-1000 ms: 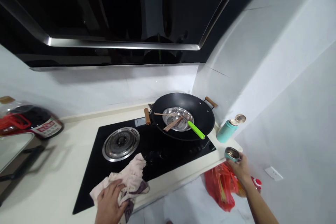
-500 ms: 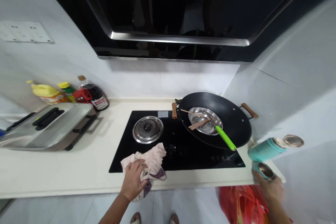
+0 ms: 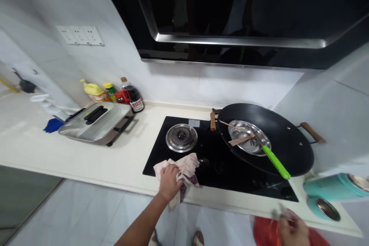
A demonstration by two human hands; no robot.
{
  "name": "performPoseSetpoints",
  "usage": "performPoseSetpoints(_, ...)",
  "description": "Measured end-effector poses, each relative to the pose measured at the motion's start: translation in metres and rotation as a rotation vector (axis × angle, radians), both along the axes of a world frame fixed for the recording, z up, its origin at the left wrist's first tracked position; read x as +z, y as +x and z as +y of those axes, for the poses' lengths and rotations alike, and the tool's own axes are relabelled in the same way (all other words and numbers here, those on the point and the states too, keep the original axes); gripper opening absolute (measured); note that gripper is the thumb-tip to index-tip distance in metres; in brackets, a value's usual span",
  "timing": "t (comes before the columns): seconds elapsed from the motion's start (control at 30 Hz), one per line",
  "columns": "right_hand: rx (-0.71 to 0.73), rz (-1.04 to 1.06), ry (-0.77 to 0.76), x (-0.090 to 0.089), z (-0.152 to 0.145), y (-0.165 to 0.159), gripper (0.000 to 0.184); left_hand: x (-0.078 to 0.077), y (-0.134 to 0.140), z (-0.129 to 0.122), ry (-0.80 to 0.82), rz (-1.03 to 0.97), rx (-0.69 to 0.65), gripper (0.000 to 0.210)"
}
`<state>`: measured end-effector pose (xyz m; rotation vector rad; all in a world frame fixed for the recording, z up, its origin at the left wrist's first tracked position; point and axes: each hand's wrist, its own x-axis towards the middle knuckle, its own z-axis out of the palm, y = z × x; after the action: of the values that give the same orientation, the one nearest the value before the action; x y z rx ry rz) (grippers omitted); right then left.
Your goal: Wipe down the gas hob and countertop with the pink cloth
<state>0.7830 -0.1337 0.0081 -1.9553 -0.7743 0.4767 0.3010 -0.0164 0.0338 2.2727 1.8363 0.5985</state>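
Note:
My left hand (image 3: 170, 180) presses a crumpled pinkish cloth (image 3: 184, 167) onto the front left corner of the black glass hob (image 3: 219, 169). My right hand (image 3: 290, 230) is blurred low at the right, below the counter's front edge and over a red plastic bag (image 3: 265, 230); it holds nothing. A small teal steel-lined cup (image 3: 324, 208) stands on the counter corner, apart from that hand. Just behind the cup stands a teal flask (image 3: 331, 186).
A black wok (image 3: 288, 150) on the right burner holds a steel dish (image 3: 249, 142), wooden chopsticks and a green-handled utensil (image 3: 275, 161). On the left stand a lidded electric pan (image 3: 96, 123) and sauce bottles (image 3: 129, 98). A range hood (image 3: 230, 27) hangs overhead.
The view has swung left and down. My right hand let go of the small cup, which now stands on the counter corner, and dropped below the edge. The left hand stays on the cloth.

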Motion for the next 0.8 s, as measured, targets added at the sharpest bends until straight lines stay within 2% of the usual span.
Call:
performPoseSetpoints(0.07,0.22,-0.016,0.03,0.006,0.012,-0.07,0.049,0.006,0.017,0.006,-0.031,0.017,0.099,0.019)
performPoseSetpoints(0.17,0.564,-0.095,0.168,0.023,0.051,-0.175,0.041,0.012,0.036,0.016,-0.096,0.024,0.164,0.021)
performPoseSetpoints(0.23,0.768,-0.177,0.243,0.03,0.08,-0.236,0.044,0.012,0.039,0.019,-0.124,-0.008,0.126,0.026)
performPoseSetpoints(0.33,0.917,-0.298,0.121,0.025,0.11,-0.309,0.061,0.001,0.019,0.014,-0.152,-0.083,-0.069,0.048)
performPoseSetpoints(0.4,0.903,-0.389,-0.042,0.015,0.117,-0.345,0.077,-0.01,-0.013,0.001,-0.153,-0.116,-0.181,0.066)
performPoseSetpoints(0.47,0.858,-0.472,-0.169,0.007,0.118,-0.372,0.093,-0.019,-0.059,-0.018,-0.121,-0.11,-0.171,0.075)
performPoseSetpoints(0.53,0.822,-0.524,-0.218,0.001,0.12,-0.39,0.101,-0.025,-0.115,-0.038,-0.07,-0.066,0.012,0.065)
performPoseSetpoints(0.63,0.749,-0.548,-0.178,-0.006,0.131,-0.402,0.089,-0.023,-0.206,-0.055,-0.039,-0.029,0.406,0.047)
performPoseSetpoints(0.7,0.681,-0.533,-0.123,-0.011,0.144,-0.401,0.079,-0.017,-0.259,-0.051,-0.059,0.011,0.605,0.044)
performPoseSetpoints(0.8,0.531,-0.492,-0.072,-0.019,0.173,-0.394,0.079,-0.007,-0.311,-0.029,-0.062,0.09,0.715,0.048)
